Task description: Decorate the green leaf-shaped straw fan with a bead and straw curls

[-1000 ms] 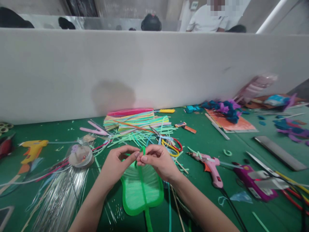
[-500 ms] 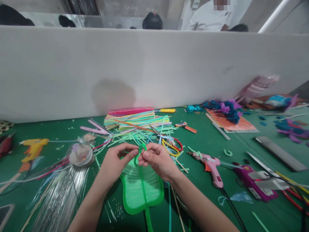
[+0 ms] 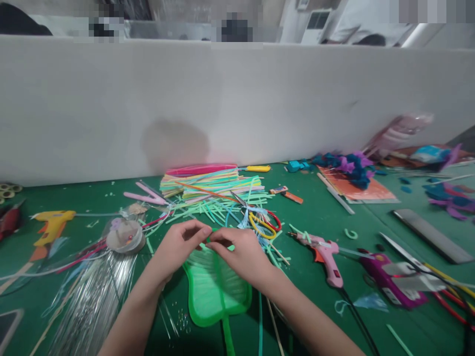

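A green leaf (image 3: 217, 291) is lying flat on the green table (image 3: 326, 207) at six o'clock, its stem pointing toward the viewer. The left hand (image 3: 181, 247) and the right hand (image 3: 241, 252) are meeting over its far tip, fingers narrowed and pinching a green strip (image 3: 208, 242) there. At three o'clock a pink glue gun (image 3: 324, 253) is lying. At twelve o'clock, farther off, a stack of strips (image 3: 208, 182) is sitting before the white wall (image 3: 237, 104).

Pink glue gun (image 3: 323, 251) right; yellow glue gun (image 3: 52, 223) left.
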